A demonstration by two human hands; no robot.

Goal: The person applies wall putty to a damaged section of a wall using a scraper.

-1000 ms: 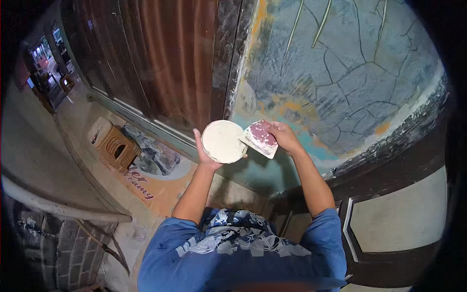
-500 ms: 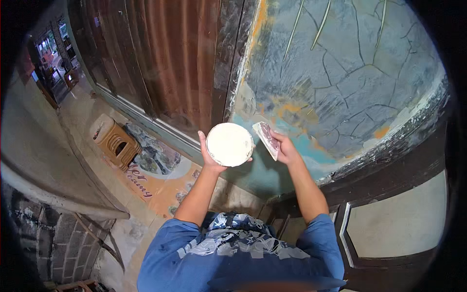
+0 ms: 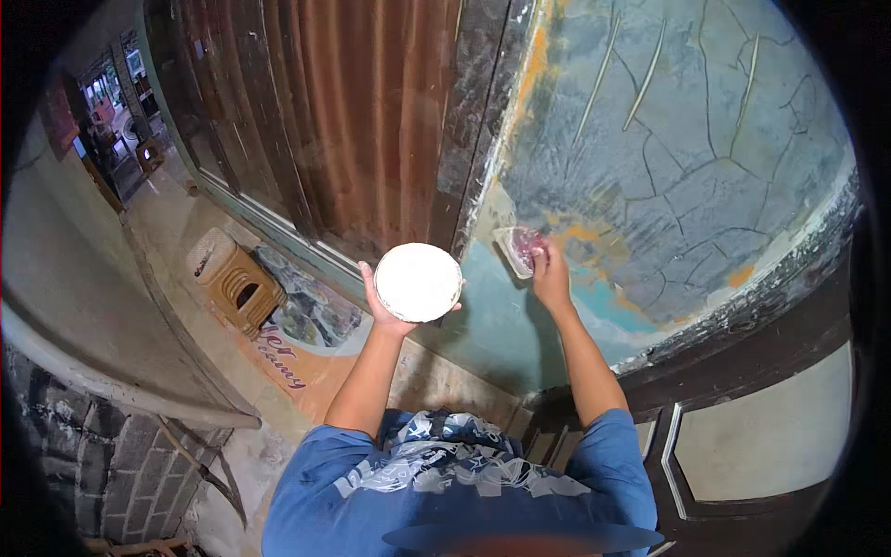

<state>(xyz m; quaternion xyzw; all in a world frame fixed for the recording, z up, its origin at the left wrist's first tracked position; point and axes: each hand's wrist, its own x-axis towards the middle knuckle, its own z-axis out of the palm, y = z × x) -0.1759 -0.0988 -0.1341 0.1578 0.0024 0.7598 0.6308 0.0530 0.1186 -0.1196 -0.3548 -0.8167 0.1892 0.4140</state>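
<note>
My left hand [image 3: 384, 314] holds a round tub of white paste [image 3: 418, 278] from underneath and around its side. My right hand [image 3: 552, 274] grips a pinkish plastic scraper [image 3: 515, 249] smeared with white, right at the grey-blue painted wall [image 3: 650, 139]; I cannot tell whether its edge touches. That wall has carved crack lines, orange and turquoise patches and a rough white edge beside a dark door frame.
A brown wooden door with glass [image 3: 362, 111] stands ahead-left. An orange plastic stool [image 3: 232, 278] is on a printed mat [image 3: 278, 362] below it. A panelled dark wooden surface [image 3: 752, 436] lies at lower right, concrete blocks [image 3: 111, 464] and a curved pipe at lower left. A passage opens far left.
My right hand has moved away from the tub and up toward the wall with the scraper, turning it. The tub in my left hand dipped slightly and moved left.
</note>
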